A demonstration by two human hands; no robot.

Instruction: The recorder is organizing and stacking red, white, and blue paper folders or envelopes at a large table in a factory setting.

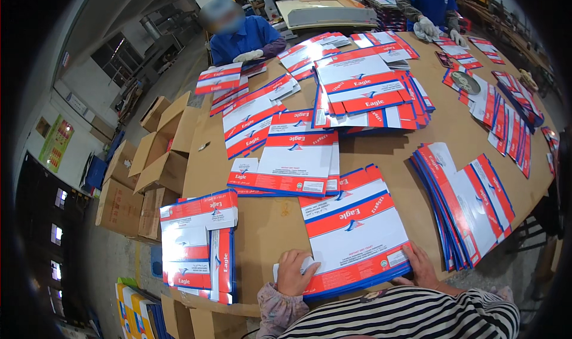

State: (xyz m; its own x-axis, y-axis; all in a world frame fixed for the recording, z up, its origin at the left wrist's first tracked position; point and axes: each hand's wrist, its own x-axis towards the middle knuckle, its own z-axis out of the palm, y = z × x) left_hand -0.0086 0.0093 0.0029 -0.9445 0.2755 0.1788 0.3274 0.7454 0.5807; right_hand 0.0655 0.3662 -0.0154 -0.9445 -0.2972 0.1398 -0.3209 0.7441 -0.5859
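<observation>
In front of me lies a stack of flat printed cartons [357,228], white with red bands and blue edges. My left hand [296,273] grips its near left edge, fingers curled and thumb over the top sheet; a small white piece shows beside the thumb. At the near right corner, my right hand [422,266] holds the stack's side, thumb below and some fingertips hidden. Left of my hands sits another carton pile [196,246]. A fanned stack [462,205] leans out to the right, and a further pile [292,157] lies just beyond mine.
More carton piles [366,88] cover the far part of the brown table [271,220]. Open cardboard boxes [164,151] stand at its left side. Two people in blue, one far left [238,41] and one far right [430,5], handle cartons with gloved hands.
</observation>
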